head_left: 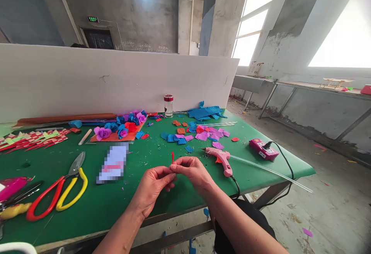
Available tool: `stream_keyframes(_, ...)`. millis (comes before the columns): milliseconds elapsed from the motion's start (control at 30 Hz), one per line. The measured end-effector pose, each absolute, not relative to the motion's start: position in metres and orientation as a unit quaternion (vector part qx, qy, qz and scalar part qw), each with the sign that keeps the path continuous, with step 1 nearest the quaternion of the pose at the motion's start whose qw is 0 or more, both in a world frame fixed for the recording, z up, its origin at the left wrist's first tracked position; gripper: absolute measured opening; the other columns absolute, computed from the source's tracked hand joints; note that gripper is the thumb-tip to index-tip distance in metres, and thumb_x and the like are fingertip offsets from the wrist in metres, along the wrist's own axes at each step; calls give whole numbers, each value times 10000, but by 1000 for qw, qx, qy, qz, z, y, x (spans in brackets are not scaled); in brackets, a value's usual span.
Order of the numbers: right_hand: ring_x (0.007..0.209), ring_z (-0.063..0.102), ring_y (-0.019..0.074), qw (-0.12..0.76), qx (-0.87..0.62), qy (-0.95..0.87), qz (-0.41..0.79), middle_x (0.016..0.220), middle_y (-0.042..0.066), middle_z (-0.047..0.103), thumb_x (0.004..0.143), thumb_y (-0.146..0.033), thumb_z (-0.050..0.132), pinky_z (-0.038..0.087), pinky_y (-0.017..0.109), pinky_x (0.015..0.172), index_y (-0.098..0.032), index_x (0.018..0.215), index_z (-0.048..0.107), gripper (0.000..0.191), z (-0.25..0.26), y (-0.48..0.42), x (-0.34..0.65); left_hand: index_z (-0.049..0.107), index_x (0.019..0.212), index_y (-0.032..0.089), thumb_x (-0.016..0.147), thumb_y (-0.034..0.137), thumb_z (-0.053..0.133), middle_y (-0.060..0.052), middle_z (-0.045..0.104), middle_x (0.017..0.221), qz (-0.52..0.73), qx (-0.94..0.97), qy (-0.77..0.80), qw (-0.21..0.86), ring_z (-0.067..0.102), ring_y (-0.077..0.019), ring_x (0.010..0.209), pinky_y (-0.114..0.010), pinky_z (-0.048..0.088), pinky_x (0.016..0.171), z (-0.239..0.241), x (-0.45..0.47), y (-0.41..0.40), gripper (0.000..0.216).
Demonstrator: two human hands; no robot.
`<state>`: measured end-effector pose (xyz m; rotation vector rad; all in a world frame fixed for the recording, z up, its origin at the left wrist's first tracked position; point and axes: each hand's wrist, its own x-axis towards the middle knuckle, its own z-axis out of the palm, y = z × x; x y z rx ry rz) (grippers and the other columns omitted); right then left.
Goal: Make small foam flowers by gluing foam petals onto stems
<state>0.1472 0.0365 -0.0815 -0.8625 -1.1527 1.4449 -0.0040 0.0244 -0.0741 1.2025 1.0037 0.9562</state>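
A thin red piece of rolled or twisted paper [172, 157] stands upright between my fingertips. My right hand [191, 171] pinches it near its lower part. Close against it, my left hand [155, 186] has thumb and fingers pressed together at its lower end, which the fingers hide. To the right of my hands lies a pink glue gun [219, 157] with a clear glue stick [269, 172] reaching out behind it. Purple paper petals [214, 133], blue paper pieces [171, 138] and orange ones [181, 131] are scattered beyond my hands on the green table [156, 155].
Finished paper flowers [123, 131] sit at the back left. Red-and-yellow-handled scissors [62, 192] lie left, beside a pixelated object [113, 164]. A red-lidded jar [168, 106] stands near the white panel [130, 80]. A magenta power box [263, 149] with a cord is at right.
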Motion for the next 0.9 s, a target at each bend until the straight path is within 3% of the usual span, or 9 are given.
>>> stream_keyframes(400,407,499,99,521,-363,-448,630,508,-18,586,558,-405,818,366,233,441,-151,598,591,343,-81,32,142,759,847,153,654,374,786,-22,648,665,400,513,423,631,542,-131,612,-228,412,555,-82,5,23,294)
stream_keyframes(533,476,499,101,525,-426,-494,547,530,-6,589,572,-401,809,362,230,478,-144,605,630,315,-83,35,142,755,829,143,655,375,785,-29,649,659,406,503,422,636,542,-128,600,-226,413,550,-84,5,24,292)
stream_keyframes(700,589,527,126,490,-436,-558,508,675,25,658,659,-500,756,385,253,567,-144,825,720,395,-85,40,150,727,726,142,622,366,811,-38,670,684,467,454,430,625,560,-121,606,-222,430,564,-79,-3,30,261)
stream_keyframes(800,603,514,122,460,-428,-569,531,707,39,665,707,-555,702,374,259,589,-137,781,717,424,-87,40,151,730,736,141,598,346,828,-36,669,693,511,419,436,611,549,-107,598,-208,418,544,-77,-8,32,266)
stream_keyframes(900,580,486,109,468,-407,-552,557,666,17,638,625,-525,779,342,251,568,-142,736,703,406,-93,39,147,738,743,136,607,341,826,-6,617,618,525,413,432,606,480,-71,545,-179,374,507,-76,-11,33,261)
